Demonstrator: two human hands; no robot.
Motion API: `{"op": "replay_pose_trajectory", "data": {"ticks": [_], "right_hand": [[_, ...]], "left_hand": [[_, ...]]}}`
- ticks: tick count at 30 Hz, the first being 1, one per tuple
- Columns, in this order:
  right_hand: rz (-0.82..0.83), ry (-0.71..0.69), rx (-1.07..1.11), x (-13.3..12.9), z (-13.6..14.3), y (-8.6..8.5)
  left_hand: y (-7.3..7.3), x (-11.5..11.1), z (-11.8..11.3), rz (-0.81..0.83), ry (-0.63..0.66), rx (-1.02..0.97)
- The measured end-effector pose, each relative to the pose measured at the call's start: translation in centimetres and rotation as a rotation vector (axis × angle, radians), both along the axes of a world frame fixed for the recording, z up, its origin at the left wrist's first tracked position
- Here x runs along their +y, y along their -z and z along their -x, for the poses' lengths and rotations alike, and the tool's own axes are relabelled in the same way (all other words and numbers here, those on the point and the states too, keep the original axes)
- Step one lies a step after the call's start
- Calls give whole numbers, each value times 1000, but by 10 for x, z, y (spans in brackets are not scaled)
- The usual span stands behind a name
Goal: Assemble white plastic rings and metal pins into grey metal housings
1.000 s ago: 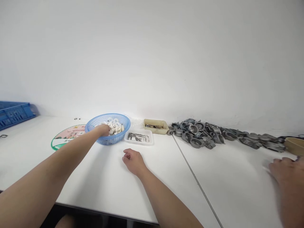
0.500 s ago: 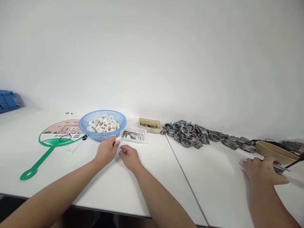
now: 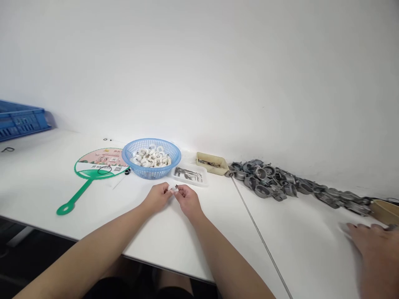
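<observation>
A small white plastic ring (image 3: pixel 171 189) is pinched in the fingers of my left hand (image 3: pixel 156 198), just in front of the blue basket. My right hand (image 3: pixel 189 202) meets it from the other side, fingers closed at the ring's edge where a tiny dark piece shows; its kind is too small to make out. The blue basket (image 3: pixel 151 172) holds many similar white rings. Beside it lies a shallow clear tray (image 3: pixel 203 181) with thin dark strips in it. Both forearms rest low over the white table (image 3: pixel 174 241).
A green-handled fan (image 3: pixel 82 189) lies left, with a blue crate (image 3: pixel 25 122) beyond. Behind the tray is a beige box (image 3: pixel 222 165). Grey metal parts (image 3: pixel 262 176) are heaped along the wall, near a thin rod (image 3: pixel 258 232). A co-worker's hand (image 3: pixel 374 243) is at far right.
My hands have come together at the white ring, which my left hand held apart before. The whole view has shifted, bringing more of the blue crate in. The co-worker's hand is now partly cut off.
</observation>
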State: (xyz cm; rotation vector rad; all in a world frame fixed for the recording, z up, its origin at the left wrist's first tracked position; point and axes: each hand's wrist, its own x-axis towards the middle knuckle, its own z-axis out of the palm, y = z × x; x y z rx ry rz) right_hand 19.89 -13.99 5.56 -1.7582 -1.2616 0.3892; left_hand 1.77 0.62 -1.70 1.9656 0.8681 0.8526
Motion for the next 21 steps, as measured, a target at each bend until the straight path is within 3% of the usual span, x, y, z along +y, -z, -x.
{"op": "replay_pose_trajectory", "data": {"ticks": [4, 11, 15, 21], "right_hand": [[20, -66, 3, 41, 25, 32], [-7, -141, 77, 73, 38, 53], [-36, -192, 161, 84, 46, 60], [-34, -128, 163, 89, 46, 56]], "left_hand": [[2, 2, 0, 26, 34, -30], [-2, 4, -1, 63, 57, -51], [-4, 6, -2, 55, 52, -56], [-8, 10, -4, 35, 32, -40]]}}
